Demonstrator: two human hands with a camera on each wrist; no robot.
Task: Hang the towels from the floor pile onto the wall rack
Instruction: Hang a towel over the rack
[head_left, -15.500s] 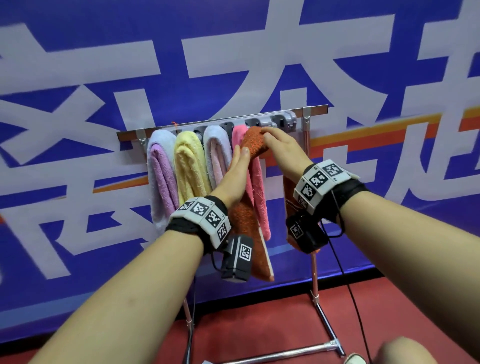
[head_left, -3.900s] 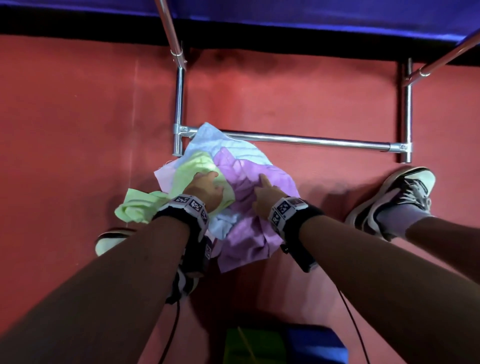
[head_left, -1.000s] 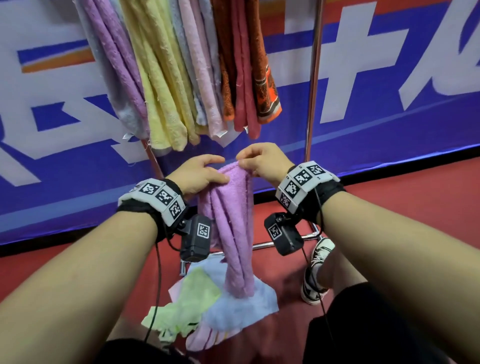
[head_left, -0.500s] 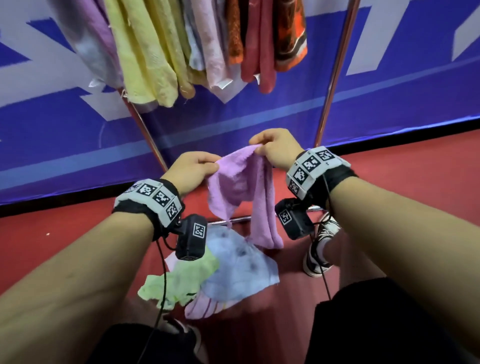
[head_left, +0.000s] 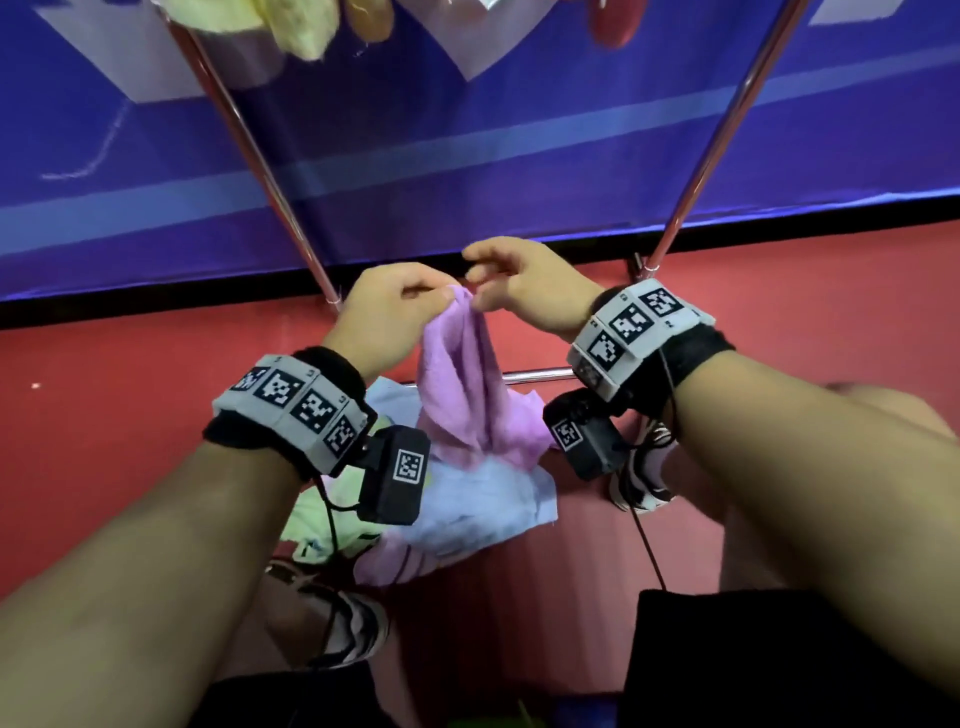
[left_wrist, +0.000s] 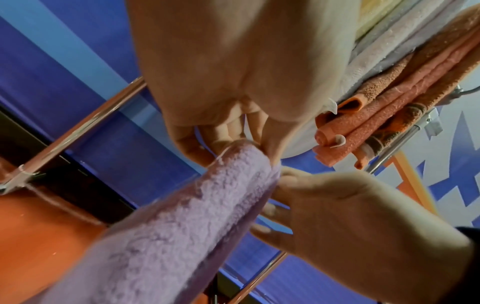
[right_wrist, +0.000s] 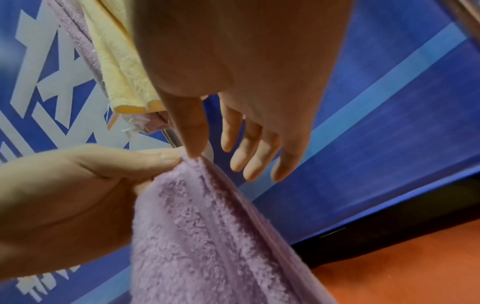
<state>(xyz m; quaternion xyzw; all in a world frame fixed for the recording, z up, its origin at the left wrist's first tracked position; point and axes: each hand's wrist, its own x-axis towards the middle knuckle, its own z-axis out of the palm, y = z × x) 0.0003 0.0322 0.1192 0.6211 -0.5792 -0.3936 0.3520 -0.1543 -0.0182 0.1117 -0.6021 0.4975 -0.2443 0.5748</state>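
A purple towel hangs over the floor pile, its lower end touching the pile's light blue towel. My left hand pinches the purple towel's top corner between thumb and fingers; the left wrist view shows that pinch on the towel. My right hand sits just to the right with fingers spread and relaxed. In the right wrist view only the thumb of my right hand touches the towel's tip. Hung towels show at the top edge.
The rack's two slanted metal poles and low crossbar stand before a blue banner wall. A green towel and a pink one lie in the pile. My shoes flank it on the red floor.
My right hand has let go of the towel's edge and opened. The hands came together, so the towel now hangs bunched from the left pinch. The head view tipped downward.
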